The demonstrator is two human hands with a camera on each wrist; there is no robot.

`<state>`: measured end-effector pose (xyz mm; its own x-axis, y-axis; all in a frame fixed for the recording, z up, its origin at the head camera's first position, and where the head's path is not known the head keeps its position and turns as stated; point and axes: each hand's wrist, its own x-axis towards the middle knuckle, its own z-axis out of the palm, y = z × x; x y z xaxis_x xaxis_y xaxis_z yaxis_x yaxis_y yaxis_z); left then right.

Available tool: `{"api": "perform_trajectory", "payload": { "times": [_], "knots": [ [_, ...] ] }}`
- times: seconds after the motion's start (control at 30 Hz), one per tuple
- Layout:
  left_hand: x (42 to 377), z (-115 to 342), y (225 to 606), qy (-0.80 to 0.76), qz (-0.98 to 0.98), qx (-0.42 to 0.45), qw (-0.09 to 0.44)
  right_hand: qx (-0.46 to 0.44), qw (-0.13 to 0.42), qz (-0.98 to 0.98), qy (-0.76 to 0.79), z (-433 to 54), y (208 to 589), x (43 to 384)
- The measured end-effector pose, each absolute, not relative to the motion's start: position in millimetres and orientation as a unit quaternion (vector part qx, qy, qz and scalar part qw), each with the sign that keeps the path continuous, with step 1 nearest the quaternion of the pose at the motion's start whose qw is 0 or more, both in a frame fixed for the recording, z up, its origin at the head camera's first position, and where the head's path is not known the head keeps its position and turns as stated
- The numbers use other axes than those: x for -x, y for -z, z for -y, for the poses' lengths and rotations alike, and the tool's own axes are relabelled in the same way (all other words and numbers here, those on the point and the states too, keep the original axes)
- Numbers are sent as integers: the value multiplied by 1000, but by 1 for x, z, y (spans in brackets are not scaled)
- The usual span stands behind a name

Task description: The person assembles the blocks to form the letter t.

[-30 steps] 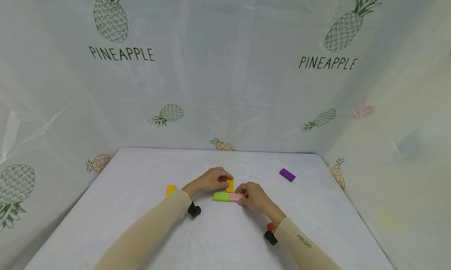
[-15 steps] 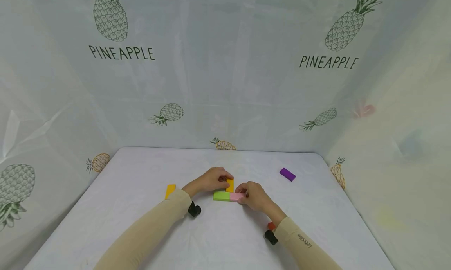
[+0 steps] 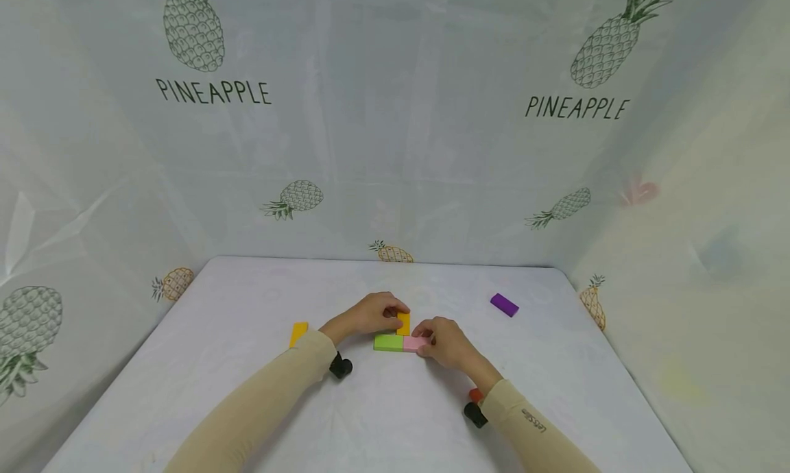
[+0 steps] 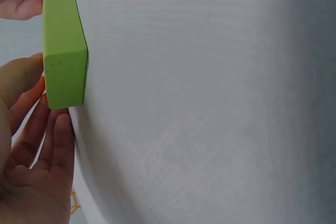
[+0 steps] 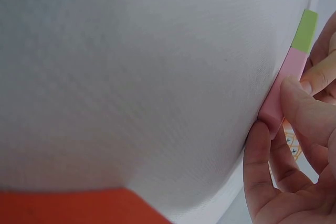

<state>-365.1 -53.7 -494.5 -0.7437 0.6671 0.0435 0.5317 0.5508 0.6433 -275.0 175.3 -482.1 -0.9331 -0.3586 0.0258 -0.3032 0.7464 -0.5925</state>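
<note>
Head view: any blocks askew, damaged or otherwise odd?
No visible damage. The green block and pink block line up end to end, the yellow block in the left hand square behind their seam. Only the purple block, off at far right, lies slanted; probably just loose, not a fault.

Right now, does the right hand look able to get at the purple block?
Probably yes: nothing visible stands between the right hand and the purple block, though the fingers must first release the pink block.
</note>
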Motion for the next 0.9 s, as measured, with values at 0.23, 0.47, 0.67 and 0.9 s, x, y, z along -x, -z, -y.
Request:
{"api": "perform_trajectory", "payload": {
  "times": [0.23, 0.47, 0.67, 0.9],
  "knots": [
    [366, 54, 496, -328, -874, -345, 102, 173, 48, -934, 310, -175, 483, 276],
    [366, 54, 495, -331, -870, -350, 104, 172, 47, -934, 310, -175, 483, 276],
    [369, 55, 498, -326, -870, -355, 102, 176, 45, -933, 311, -176, 483, 276],
    [370, 61, 496, -326, -867, -366, 91, 174, 44, -935, 307, -175, 483, 276]
  ]
}}
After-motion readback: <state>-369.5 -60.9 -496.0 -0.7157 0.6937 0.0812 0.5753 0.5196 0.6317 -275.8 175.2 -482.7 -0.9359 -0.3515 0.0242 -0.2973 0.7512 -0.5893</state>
